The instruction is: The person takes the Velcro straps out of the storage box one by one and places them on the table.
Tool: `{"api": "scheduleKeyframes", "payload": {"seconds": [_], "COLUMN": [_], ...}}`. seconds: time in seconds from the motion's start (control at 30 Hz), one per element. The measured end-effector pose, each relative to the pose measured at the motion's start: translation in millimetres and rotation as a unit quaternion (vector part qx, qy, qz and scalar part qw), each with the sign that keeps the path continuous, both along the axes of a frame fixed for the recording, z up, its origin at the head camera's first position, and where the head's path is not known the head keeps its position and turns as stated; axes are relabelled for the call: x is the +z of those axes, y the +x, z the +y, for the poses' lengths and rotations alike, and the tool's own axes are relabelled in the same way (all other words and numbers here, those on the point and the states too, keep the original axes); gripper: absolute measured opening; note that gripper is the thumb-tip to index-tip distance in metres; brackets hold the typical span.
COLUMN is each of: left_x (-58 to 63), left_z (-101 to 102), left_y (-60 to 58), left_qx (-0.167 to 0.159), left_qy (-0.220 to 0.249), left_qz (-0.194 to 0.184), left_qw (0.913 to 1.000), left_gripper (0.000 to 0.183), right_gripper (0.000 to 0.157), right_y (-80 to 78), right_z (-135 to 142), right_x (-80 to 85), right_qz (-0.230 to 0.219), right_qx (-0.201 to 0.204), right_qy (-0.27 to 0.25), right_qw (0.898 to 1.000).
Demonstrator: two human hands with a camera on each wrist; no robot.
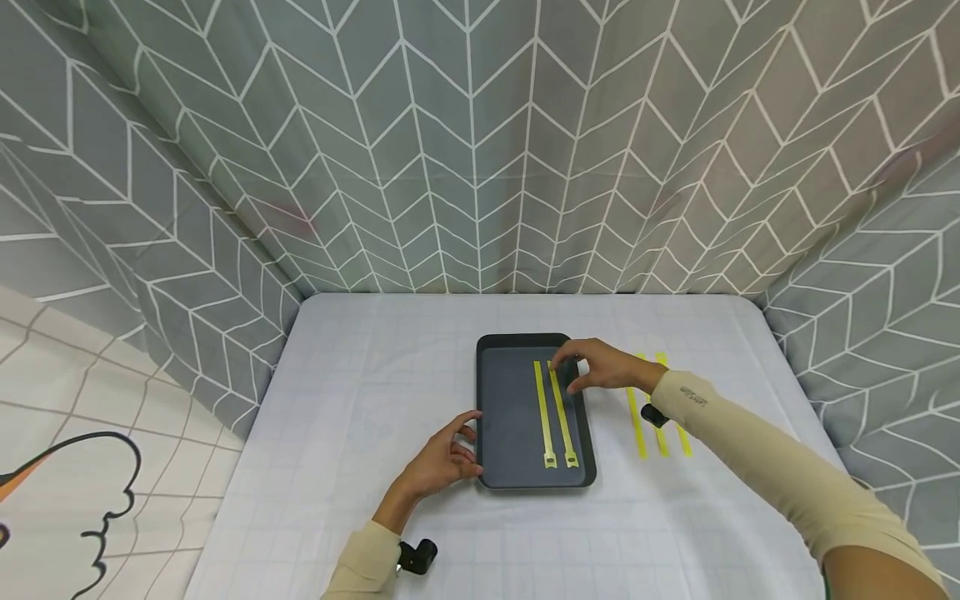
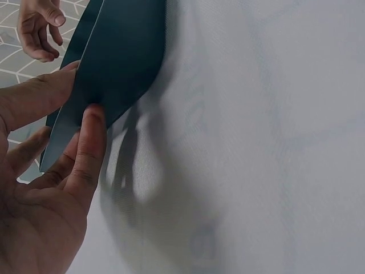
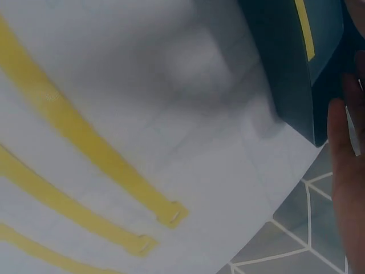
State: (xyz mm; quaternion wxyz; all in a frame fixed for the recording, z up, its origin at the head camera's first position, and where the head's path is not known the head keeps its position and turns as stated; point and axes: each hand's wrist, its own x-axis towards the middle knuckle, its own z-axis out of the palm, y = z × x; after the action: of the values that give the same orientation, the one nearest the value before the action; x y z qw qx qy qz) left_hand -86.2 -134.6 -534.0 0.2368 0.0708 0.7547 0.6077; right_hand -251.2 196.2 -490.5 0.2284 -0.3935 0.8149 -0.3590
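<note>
A dark grey rectangular tray (image 1: 506, 417) lies on the white-covered table. Two yellow cable-tie straps (image 1: 543, 417) lie lengthwise in its right half, their slotted heads toward the near end. At the tray's left side, my left hand (image 1: 442, 458) grips the edge; in the left wrist view its fingers (image 2: 91, 137) bear on the outer wall and reach to the rim. My right hand (image 1: 603, 364) is over the far right rim, fingertips at the far end of the right-hand strap, thumb spread apart. The right wrist view catches only part of that hand.
Three more yellow straps (image 3: 97, 137) lie side by side on the table (image 1: 375, 367), right of the tray and partly under the right forearm (image 1: 720, 417). Grey patterned curtains (image 1: 502, 150) rise behind and along the table's sides.
</note>
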Motion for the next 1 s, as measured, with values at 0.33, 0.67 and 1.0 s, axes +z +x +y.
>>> {"api": "scheduleKeyframes", "payload": {"seconds": [0.33,0.67,1.0], "left_x": [0.5,0.5,1.4], "left_z": [0.1,-0.3,0.0], "left_y": [-1.4,-2.0,-0.7], "left_qx": [0.001,0.005,0.005], "left_qy": [-0.001,-0.002,0.0], "left_qz": [-0.001,-0.002,-0.011], "left_qw": [1.0,1.0,0.9999], "left_gripper": [0.088,0.089,0.088], "right_gripper": [0.041,0.03,0.019], "right_y": [0.1,-5.3,-7.9], "right_z": [-13.8,-35.6,-50.9], "right_x": [-12.0,-18.5,-28.8], "right_qz": [-0.018,-0.046,-0.044], "right_qx": [0.047,0.078,0.133], "right_qy": [-0.023,0.002,0.038], "right_qw": [0.998,0.996,0.989]}}
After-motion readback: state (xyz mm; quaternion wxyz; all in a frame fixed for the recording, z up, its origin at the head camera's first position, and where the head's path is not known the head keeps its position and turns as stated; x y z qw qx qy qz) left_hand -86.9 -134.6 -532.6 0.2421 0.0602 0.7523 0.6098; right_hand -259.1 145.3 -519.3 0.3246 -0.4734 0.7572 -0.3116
